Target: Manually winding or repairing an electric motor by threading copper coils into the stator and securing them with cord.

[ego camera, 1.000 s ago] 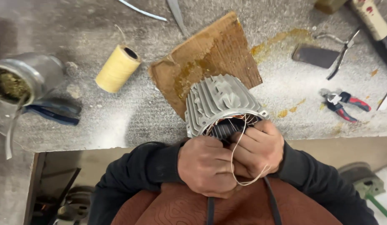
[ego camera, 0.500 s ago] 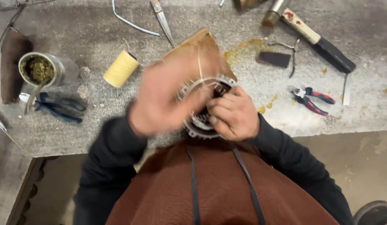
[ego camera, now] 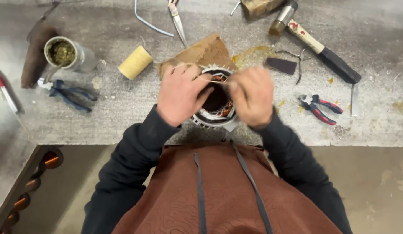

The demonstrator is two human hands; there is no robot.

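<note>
A finned grey motor stator (ego camera: 215,113) with copper windings stands open end up on a wooden board (ego camera: 200,52) near the bench's front edge. My left hand (ego camera: 180,93) rests on its left rim, fingers pinching a pale cord (ego camera: 208,78) over the opening. My right hand (ego camera: 252,94) covers the right rim and pinches the same cord from the other side. The cord stretches between the two hands across the bore. Much of the stator's outer shell is hidden under my hands.
On the grey bench (ego camera: 123,117) lie a yellow cord spool (ego camera: 135,62), a tin of greenish matter (ego camera: 65,53), blue pliers (ego camera: 69,92), red-handled pliers (ego camera: 321,108), a hammer (ego camera: 316,43), scissors (ego camera: 177,19) and a dark flat stone (ego camera: 281,66).
The stator has gone from lying tilted toward me to standing open end up on the board. Both hands have shifted onto its rim, drawing the cord taut.
</note>
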